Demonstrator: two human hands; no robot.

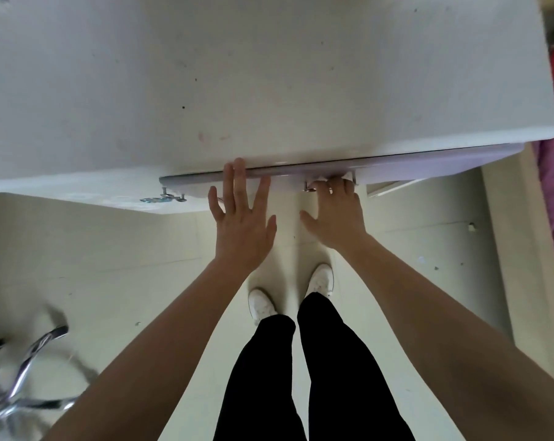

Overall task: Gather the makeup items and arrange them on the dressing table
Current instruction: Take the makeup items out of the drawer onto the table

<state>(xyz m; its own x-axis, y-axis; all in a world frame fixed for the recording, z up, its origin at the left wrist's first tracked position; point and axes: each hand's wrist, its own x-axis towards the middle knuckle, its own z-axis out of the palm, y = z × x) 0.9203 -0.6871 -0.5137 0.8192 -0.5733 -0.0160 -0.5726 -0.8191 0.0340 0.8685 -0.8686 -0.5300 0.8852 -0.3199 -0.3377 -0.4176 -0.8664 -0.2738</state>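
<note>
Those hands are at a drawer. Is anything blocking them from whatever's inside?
Only the drawer front itself, showing just a thin gap under the tabletop. The right hand grips its metal handle; the left hand lies flat on it. No makeup shows.

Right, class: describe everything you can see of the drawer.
The drawer shows only its glossy, pale lilac-white front, set just under the tabletop's front edge with a thin dark gap between them; its inside is hidden. The right hand curls round its metal handle. The left hand lies flat, fingers straight, against its top edge.
</note>
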